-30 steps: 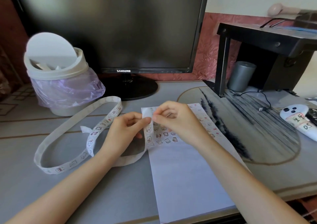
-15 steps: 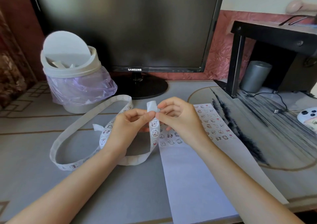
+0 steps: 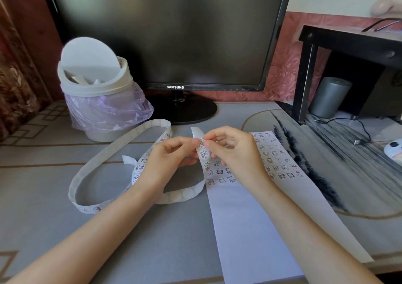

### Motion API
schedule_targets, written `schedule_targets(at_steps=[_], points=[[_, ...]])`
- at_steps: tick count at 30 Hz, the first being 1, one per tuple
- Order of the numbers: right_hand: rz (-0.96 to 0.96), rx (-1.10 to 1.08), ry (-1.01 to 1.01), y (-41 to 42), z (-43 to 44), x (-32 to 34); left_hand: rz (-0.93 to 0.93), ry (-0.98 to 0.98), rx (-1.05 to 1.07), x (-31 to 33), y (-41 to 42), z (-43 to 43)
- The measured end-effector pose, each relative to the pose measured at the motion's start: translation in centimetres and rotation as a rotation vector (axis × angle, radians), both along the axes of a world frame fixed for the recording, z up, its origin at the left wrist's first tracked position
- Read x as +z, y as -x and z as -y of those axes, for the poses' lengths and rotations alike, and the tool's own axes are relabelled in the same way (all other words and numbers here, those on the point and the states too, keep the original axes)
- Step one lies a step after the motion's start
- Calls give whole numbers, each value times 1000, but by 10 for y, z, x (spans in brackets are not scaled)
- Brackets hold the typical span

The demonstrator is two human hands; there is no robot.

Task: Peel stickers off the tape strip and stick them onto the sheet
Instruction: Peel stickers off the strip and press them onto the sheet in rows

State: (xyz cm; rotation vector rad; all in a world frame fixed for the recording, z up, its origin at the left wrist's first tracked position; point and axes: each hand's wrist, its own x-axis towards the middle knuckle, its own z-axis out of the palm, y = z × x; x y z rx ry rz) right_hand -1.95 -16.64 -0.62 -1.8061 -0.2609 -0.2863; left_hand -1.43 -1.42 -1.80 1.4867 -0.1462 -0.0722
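Pinching the tape strip [image 3: 204, 156] just below its upright free end, the left hand [image 3: 169, 161] keeps the hold it had half a second ago. The right hand [image 3: 235, 153] now nips a sticker [image 3: 201, 141] on the strip between thumb and forefinger. The strip's loop still lies on the desk [image 3: 174, 240], left of the sheet [image 3: 250, 218].

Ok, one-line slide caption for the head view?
Left hand holds the tape strip while the right hand pinches a sticker near its end, by the partly filled sheet.
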Motion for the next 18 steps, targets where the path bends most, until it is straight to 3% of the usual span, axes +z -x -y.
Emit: schedule_targets(at_steps=[8,18], points=[[-23,22,-1,0,1,0,79,-68,20,1,1,-2],[32,-24,126,-2,1,-5,16,-86,47,4,3,2]])
